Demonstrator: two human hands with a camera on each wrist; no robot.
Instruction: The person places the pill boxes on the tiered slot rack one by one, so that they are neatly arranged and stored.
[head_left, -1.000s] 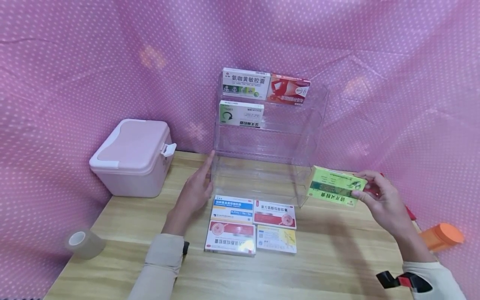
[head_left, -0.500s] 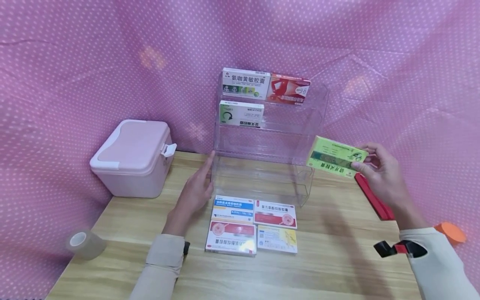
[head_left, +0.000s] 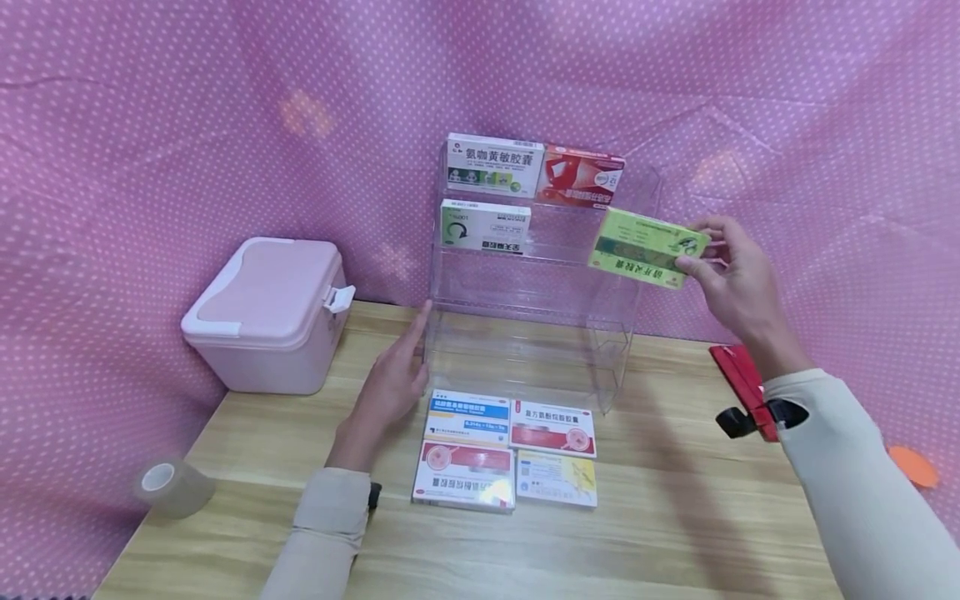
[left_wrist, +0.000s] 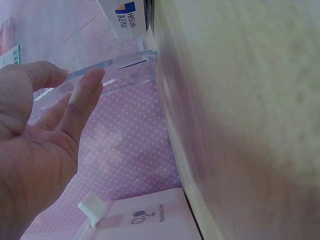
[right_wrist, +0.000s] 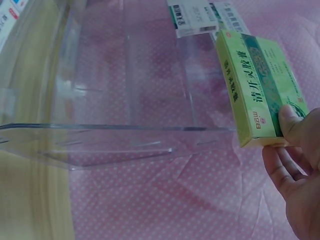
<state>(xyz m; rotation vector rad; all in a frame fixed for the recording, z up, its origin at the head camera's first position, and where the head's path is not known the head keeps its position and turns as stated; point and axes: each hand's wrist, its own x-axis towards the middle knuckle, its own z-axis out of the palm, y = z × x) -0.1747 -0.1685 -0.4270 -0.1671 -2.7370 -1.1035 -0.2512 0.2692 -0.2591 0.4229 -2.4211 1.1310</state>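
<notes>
My right hand pinches a flat green medicine box by its right end, raised in front of the right side of a clear tiered display rack. In the right wrist view, the thumb lies on the face of the green box, the fingers beneath its end. At the rack's left side, my left hand holds the edge of the side panel between thumb and fingers, as the left wrist view suggests. A white-and-green box and a red box stand on the top tier; a white box stands below.
Before the rack lie a blue-and-white box, two red-and-white boxes, one at right, and a yellowish box. A pink lidded case and a tape roll are at left. A red item and an orange object are at right.
My right hand has lifted the green box from beside the rack's lower right corner, up and to the left, level with the middle tiers. My left hand stays at the rack's side.
</notes>
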